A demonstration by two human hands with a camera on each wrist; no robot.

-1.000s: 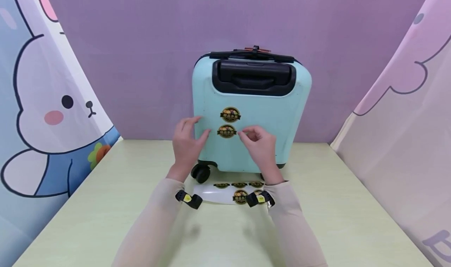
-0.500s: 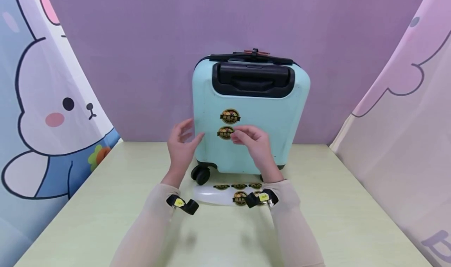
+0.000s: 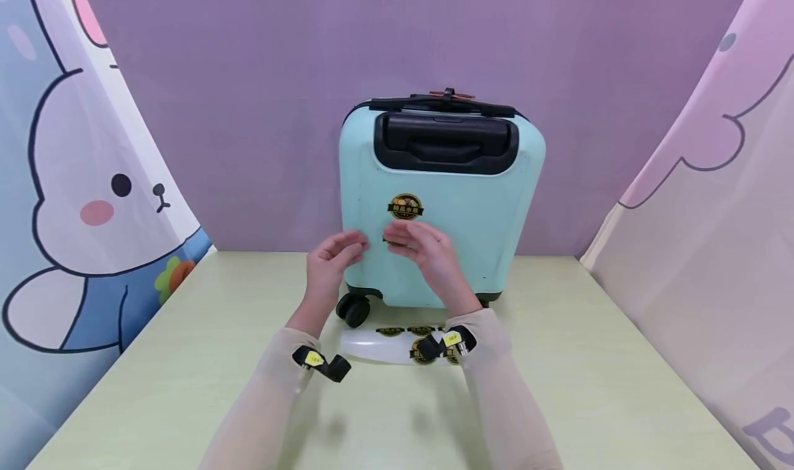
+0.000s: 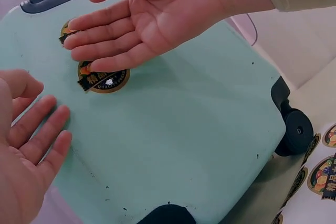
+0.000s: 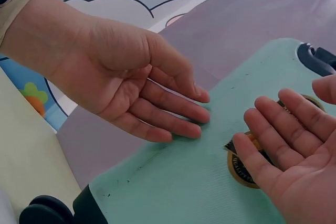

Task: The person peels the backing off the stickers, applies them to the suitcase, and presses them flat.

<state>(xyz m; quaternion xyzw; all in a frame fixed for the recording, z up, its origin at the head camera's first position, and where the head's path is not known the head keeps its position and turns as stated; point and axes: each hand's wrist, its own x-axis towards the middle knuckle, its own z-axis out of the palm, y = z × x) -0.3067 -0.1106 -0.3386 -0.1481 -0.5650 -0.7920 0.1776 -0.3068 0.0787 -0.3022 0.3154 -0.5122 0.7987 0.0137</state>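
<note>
A mint-green suitcase [image 3: 484, 222] stands upright. On its face is a round black-and-gold sticker [image 3: 406, 206], with a second sticker [image 4: 107, 81] just below, partly covered by my right hand [image 3: 431, 256]. The fingers of that hand are straight and lie over the lower sticker; whether they press on it I cannot tell. By the suitcase's left edge is my left hand [image 3: 331, 267], fingers loosely bent and nothing between them. The right wrist view shows both hands, the left one [image 5: 126, 77] with its fingertips close to the shell.
A white sheet of stickers [image 3: 369, 346] lies on the pale table [image 3: 217, 360] in front of the suitcase, partly under the right wrist strap. Black wheels [image 3: 353, 310] support the suitcase. A purple backdrop [image 3: 248, 111] hangs behind, with printed cloths at both sides.
My right hand has moved left onto the lower sticker, and its pinched fingers have straightened. The left hand has left the suitcase's side edge, dropped slightly, and its thumb has closed toward the fingers.
</note>
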